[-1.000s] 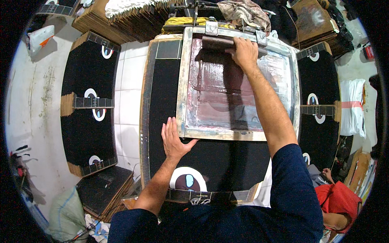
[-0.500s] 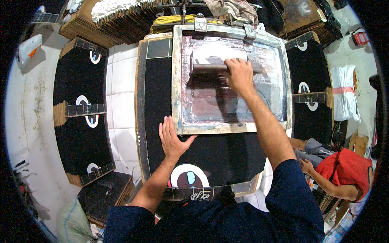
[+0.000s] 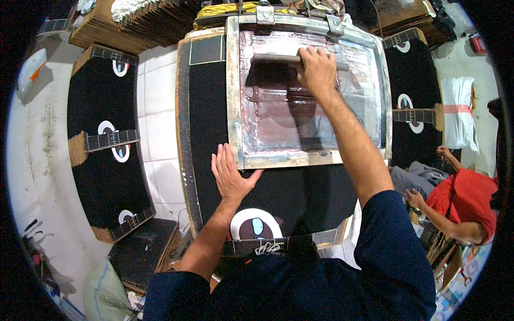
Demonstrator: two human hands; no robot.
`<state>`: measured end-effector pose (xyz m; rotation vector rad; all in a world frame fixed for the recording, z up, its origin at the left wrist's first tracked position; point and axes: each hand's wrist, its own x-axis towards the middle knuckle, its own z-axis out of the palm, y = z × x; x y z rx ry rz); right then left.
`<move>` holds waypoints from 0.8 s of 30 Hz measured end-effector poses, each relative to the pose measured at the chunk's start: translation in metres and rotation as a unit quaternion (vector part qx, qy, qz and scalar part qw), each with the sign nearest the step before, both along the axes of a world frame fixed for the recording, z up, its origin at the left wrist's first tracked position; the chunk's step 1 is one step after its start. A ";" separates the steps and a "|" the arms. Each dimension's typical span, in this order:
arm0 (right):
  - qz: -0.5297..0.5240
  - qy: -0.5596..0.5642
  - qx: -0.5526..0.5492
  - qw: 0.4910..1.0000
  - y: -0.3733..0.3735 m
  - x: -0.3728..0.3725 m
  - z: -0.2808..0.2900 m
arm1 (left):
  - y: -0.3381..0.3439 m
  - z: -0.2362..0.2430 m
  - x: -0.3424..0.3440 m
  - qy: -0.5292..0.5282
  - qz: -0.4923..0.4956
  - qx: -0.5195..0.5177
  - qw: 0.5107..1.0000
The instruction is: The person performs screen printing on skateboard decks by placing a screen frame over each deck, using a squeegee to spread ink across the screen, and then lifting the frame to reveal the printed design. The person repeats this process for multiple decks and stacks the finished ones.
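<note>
fingers (image 3: 308, 56) around one squeegee (image 3: 276, 58), two clamps (image 3: 265, 15) beyond

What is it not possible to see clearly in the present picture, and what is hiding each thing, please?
All in the head view:
- Middle of the dark bar: covered by the right hand.
- Black fabric beneath the framed screen: hidden by that screen.
- Underside of the left hand: turned away from the camera.
- Top of the white pile: cut off by the upper edge.
</note>
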<state>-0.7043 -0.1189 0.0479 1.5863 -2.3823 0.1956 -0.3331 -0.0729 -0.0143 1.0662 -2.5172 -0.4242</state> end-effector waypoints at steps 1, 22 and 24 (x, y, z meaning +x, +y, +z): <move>0.000 -0.009 0.002 1.000 0.018 0.012 0.000 | 0.000 0.000 0.000 0.000 -0.003 -0.010 1.000; 0.011 -0.084 -0.015 0.996 0.045 0.027 0.023 | 0.005 0.011 -0.003 0.194 0.074 0.198 0.958; 0.000 -0.157 0.069 0.985 0.030 0.012 0.036 | 0.008 0.015 -0.003 0.224 0.081 0.220 0.946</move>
